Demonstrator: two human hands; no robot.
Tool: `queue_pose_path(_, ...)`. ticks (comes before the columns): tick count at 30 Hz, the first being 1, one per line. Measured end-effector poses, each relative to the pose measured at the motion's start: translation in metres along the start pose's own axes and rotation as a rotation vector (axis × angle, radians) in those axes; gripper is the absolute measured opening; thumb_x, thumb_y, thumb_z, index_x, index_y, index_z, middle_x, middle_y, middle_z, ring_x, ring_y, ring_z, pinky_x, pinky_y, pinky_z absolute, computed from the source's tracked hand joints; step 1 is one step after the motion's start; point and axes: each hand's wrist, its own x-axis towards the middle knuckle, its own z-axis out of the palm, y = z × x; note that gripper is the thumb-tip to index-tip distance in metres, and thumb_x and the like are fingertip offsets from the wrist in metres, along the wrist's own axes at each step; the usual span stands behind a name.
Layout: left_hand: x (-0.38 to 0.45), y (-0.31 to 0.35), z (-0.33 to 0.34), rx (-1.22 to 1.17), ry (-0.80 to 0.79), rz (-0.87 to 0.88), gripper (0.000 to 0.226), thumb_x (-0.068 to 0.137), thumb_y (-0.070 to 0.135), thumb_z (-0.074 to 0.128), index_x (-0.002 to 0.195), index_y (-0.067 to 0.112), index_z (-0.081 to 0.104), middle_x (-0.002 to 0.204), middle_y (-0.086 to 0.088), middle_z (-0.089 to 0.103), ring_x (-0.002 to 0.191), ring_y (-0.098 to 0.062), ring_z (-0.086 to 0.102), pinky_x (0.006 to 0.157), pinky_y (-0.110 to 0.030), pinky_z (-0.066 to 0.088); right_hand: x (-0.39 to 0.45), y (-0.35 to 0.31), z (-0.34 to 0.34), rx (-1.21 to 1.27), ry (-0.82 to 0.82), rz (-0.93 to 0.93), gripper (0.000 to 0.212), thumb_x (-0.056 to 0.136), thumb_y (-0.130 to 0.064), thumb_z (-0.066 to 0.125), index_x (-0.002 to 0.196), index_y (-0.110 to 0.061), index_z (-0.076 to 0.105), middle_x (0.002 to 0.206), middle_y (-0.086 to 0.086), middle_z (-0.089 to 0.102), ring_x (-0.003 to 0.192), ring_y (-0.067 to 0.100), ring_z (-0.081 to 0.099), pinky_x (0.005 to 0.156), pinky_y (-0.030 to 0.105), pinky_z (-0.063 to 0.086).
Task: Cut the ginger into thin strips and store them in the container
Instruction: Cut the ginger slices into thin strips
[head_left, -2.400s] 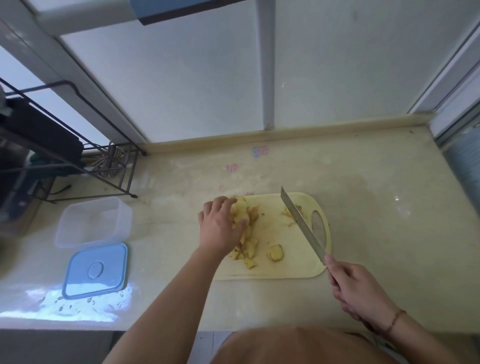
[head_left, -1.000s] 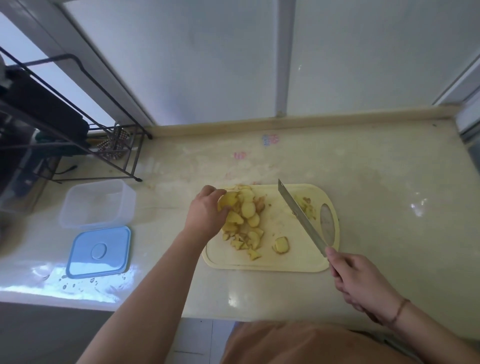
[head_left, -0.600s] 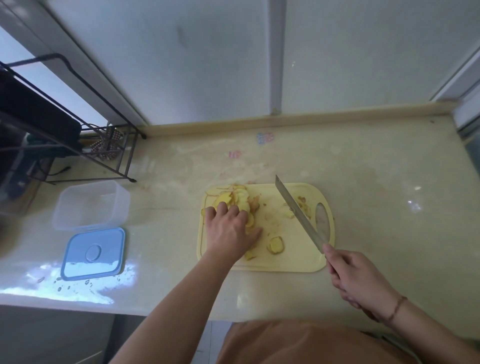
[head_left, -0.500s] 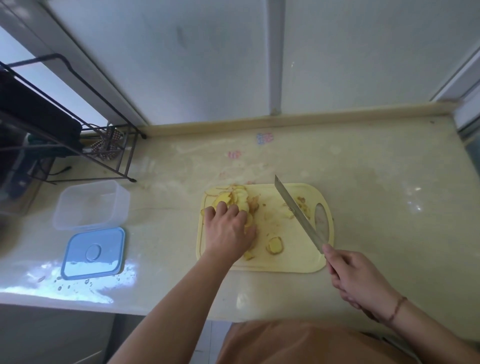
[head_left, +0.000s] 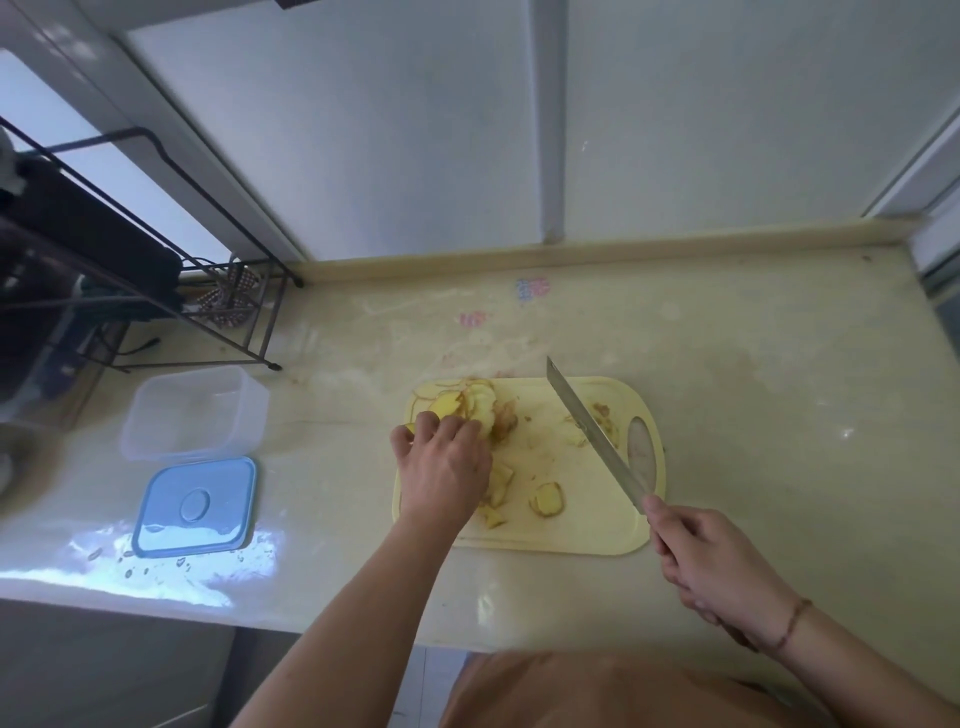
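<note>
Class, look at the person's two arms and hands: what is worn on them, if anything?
Both forearms are bare, with no sleeves in view. The right hand has a thin brown cord bracelet at the wrist. The left hand shows no ring, glove or band.
</note>
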Motion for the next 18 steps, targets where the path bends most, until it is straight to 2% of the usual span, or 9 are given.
queue_pose_path(2, 0.001, 0.004, 0.000, 0.018, -0.049, -0.007, 0.024, 0.075, 0.033, 0.082, 0.095, 0.021, 0.075, 0.090, 0.006, 0.071, 0.091, -0.029, 0.059, 0.083, -0.043, 0.028, -0.001, -0.001, 0.000, -0.011, -0.002, -0.002, 0.060, 0.077, -0.071, 0.047, 0.069, -0.012, 0.043, 0.054, 0.007, 0.031, 0.039, 0.015, 0.024, 0.039, 0.022, 0.023)
queue_pose_path(6, 0.000, 0.004, 0.000, -0.050, 0.016, -0.046, 0.015, 0.074, 0.021, 0.086, 0.086, 0.025, 0.077, 0.084, 0.009, 0.071, 0.087, -0.029, 0.059, 0.080, -0.041, 0.026, -0.003, -0.001, -0.003, -0.017, 0.002, 0.000, 0.059, 0.077, -0.071, 0.046, 0.069, -0.012, 0.042, 0.054, 0.006, 0.032, 0.040, 0.015, 0.024, 0.040, 0.022, 0.023)
queue_pose_path(10, -0.006, 0.000, -0.006, -0.221, 0.124, -0.101, 0.003, 0.083, 0.023, 0.076, 0.084, 0.025, 0.077, 0.085, 0.011, 0.073, 0.090, -0.027, 0.059, 0.079, -0.038, 0.023, -0.004, 0.000, -0.005, -0.018, 0.004, 0.007, 0.059, 0.077, -0.070, 0.046, 0.070, -0.012, 0.042, 0.052, 0.004, 0.031, 0.040, 0.015, 0.024, 0.040, 0.022, 0.022)
queue_pose_path(13, -0.006, 0.008, -0.017, -0.431, 0.137, -0.195, 0.015, 0.088, 0.033, 0.066, 0.088, 0.024, 0.078, 0.085, 0.013, 0.072, 0.090, -0.023, 0.061, 0.082, -0.034, 0.026, -0.003, 0.002, -0.005, -0.011, 0.005, 0.008, 0.059, 0.076, -0.070, 0.047, 0.069, -0.012, 0.042, 0.053, 0.005, 0.031, 0.040, 0.016, 0.024, 0.040, 0.021, 0.023)
queue_pose_path(16, -0.005, 0.006, -0.028, -0.634, 0.024, -0.361, 0.022, 0.090, 0.031, 0.068, 0.108, 0.021, 0.075, 0.079, 0.013, 0.067, 0.084, -0.018, 0.063, 0.088, -0.039, 0.044, -0.003, 0.003, -0.004, -0.003, -0.004, 0.010, 0.058, 0.077, -0.069, 0.047, 0.069, -0.012, 0.041, 0.053, 0.005, 0.030, 0.040, 0.015, 0.023, 0.039, 0.020, 0.023)
queue_pose_path(18, -0.003, -0.001, -0.027, -0.680, -0.115, -0.440, 0.035, 0.093, 0.027, 0.071, 0.127, 0.021, 0.067, 0.077, 0.015, 0.065, 0.082, -0.018, 0.062, 0.086, -0.035, 0.049, -0.003, 0.004, -0.004, -0.004, -0.013, 0.009, 0.058, 0.078, -0.069, 0.046, 0.069, -0.012, 0.041, 0.052, 0.003, 0.030, 0.039, 0.015, 0.023, 0.040, 0.020, 0.022)
